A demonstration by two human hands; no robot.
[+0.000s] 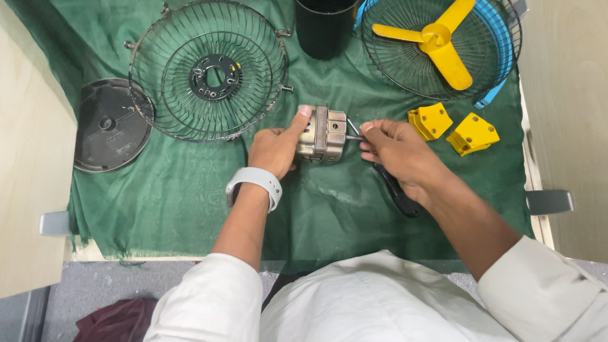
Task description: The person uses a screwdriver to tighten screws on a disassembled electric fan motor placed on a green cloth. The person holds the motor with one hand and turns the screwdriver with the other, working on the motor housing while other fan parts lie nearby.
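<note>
The person wears a loose white garment with long sleeves — both pushed up to about the elbow, the cloth bunched in soft folds there. On the left wrist sits a watch (pixel 254 183) with a pale grey-white band. The left hand (pixel 275 149) and right hand (pixel 396 152) are bare — no gloves or rings show.

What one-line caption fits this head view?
Left hand steadies a metal fan motor on green cloth while right hand applies a black-handled tool; wire guards and yellow blade lie beyond.
</note>
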